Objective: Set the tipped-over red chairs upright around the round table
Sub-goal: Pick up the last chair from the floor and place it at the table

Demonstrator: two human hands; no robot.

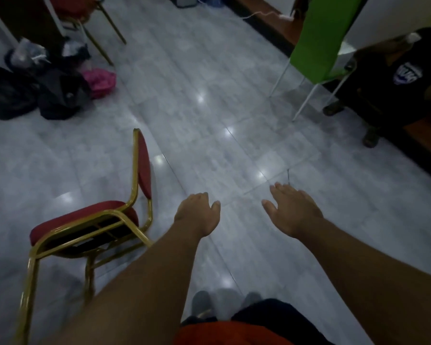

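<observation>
A red chair (90, 220) with a gold frame is at the lower left. Its seat shows its dark underside and its legs run toward the bottom left edge, so it looks tipped rather than square on the floor. My left hand (199, 212) hovers just to the right of its back, apart from it, with loosely curled fingers and nothing in it. My right hand (291, 210) is spread palm down over the bare floor, also empty. A second red chair (75, 8) stands on its legs at the top left, cut off by the frame.
Dark bags (23, 90) and a pink bag (100, 82) lie on the floor at left. A green chair (321, 38) with white legs stands at the upper right beside a white table edge (396, 18). A person in dark clothes (388, 85) sits there. Grey tiled floor (222, 120) lies ahead.
</observation>
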